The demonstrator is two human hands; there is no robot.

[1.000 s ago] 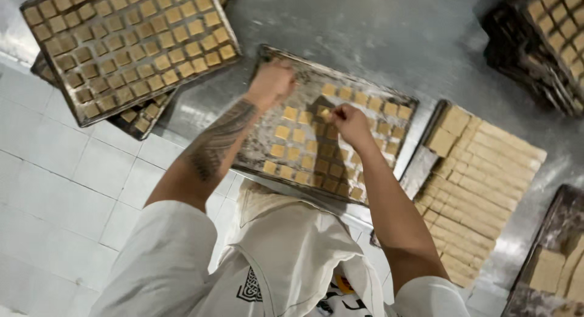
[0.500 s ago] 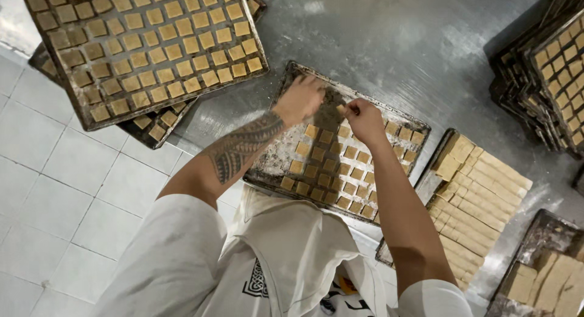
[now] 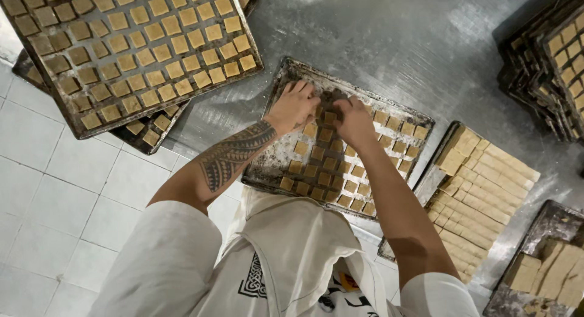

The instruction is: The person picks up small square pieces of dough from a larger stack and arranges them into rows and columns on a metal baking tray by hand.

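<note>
Here, close to the body, a tray (image 3: pixel 267 165) lies on the steel tabletop (image 3: pixel 389 49), partly filled with small tan squares (image 3: pixel 301 148) in neat rows, spaced apart, probably so they do not stick together. Both hands work at its far, bare end. The left hand (image 3: pixel 294 105) rests with fingers spread on the tray. The right hand (image 3: pixel 353 119) has its grip pressed together near a square (image 3: pixel 329 117); I cannot tell if it pinches it. Farther left, a full tray (image 3: pixel 79 131) sits on another one.
</note>
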